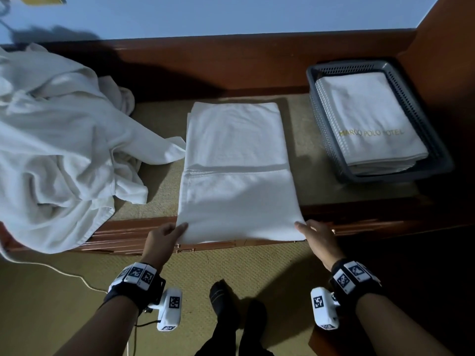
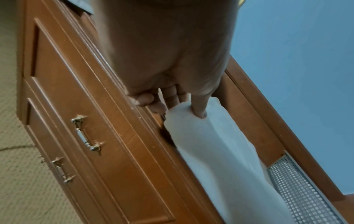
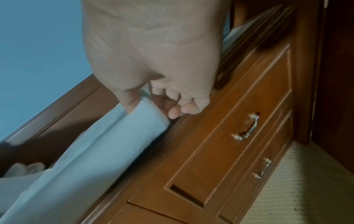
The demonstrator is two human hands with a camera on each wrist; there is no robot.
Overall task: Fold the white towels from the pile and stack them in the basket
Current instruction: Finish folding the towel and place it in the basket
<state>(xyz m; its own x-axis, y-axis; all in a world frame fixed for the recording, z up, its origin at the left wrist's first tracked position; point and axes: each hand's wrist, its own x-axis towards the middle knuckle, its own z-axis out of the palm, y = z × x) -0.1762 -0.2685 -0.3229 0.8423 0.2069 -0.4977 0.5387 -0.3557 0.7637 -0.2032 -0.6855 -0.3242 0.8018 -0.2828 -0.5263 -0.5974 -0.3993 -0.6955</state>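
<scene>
The step in hand is the folding of one white towel [image 1: 237, 173], approx. in the middle of the job. It lies flat on the counter [image 1: 305, 140], already doubled into a long rectangle, w/ a cross seam about halfway along it. Its near edge hangs a little over the counter front, above the drawers [image 2: 80, 136].

The left hand [image 1: 164, 238] pinches the near-left corner: in the left wrist view the thumb [image 2: 199, 109] presses on top of the cloth and the fingers go under it. The right hand [image 1: 317, 240] grips the near-right corner in the same way, thumb above, fingers curled below the edge. So both hands are closed on the towel, one per corner.

The pile [image 1: 59, 140] of unfolded towels lies at the left of the counter, just beside the flat one. The basket [image 1: 437, 152] stands at the right, well apart from the hands, and holds already a stack of folded towels [image 1: 370, 119] w/ gold lettering on the top one.

Next move, I judge: lift both near corners together and carry them to the far edge, so the towel halves. It calls for equal height of both hands, otherwise the edges will not meet square. After that probably one more fold, then transfer to the basket.
</scene>
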